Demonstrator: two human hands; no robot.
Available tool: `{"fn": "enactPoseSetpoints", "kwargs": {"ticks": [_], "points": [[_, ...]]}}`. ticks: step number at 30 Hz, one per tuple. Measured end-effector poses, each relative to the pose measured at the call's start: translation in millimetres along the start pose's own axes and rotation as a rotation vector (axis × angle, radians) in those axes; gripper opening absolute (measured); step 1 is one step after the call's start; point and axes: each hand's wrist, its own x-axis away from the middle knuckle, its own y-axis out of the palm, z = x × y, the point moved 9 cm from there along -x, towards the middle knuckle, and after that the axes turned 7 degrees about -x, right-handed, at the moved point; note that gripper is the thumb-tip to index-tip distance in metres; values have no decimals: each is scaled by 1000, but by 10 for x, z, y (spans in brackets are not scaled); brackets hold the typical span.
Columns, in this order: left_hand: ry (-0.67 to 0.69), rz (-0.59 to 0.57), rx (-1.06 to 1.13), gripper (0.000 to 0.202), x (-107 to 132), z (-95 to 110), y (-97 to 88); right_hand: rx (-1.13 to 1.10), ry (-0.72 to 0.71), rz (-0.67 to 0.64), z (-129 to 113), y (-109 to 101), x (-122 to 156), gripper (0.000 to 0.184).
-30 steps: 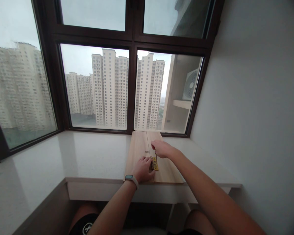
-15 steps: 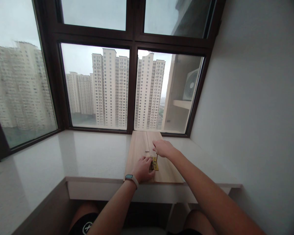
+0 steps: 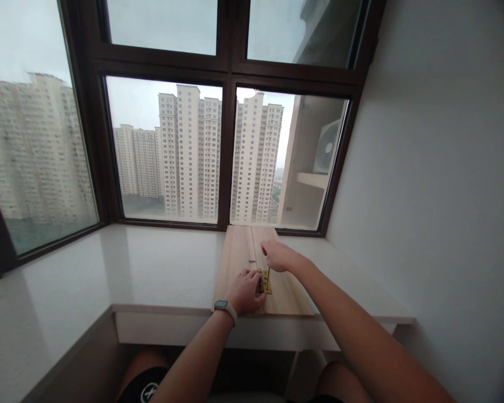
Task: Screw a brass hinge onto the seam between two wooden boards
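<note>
Two light wooden boards point(image 3: 237, 254) lie side by side on the white windowsill counter point(image 3: 159, 268), running toward the window. A small brass hinge point(image 3: 265, 282) sits across their seam near the front. My left hand point(image 3: 243, 291), with a watch on the wrist, presses down on the hinge's left side, fingers curled on it. My right hand point(image 3: 279, 256) is closed around a thin upright tool, a screwdriver point(image 3: 267, 273), whose tip stands on the hinge.
A dark-framed window point(image 3: 227, 151) closes off the back, a white wall point(image 3: 437, 168) the right side. The counter's front edge point(image 3: 260, 322) runs just below the boards. My knees show under it. A small wooden piece point(image 3: 252, 259) lies on the boards.
Almost nothing: my right hand has turned slightly on the tool's handle. The left hand and the boards stay put.
</note>
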Motion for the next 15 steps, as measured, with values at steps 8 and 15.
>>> {"fn": "enactPoseSetpoints", "kwargs": {"ticks": [8, 15], "points": [[4, 17, 19, 44, 0, 17, -31, 63, 36, 35, 69, -43, -6, 24], [9, 35, 33, 45, 1, 13, -31, 99, 44, 36, 103, -19, -7, 27]]}}
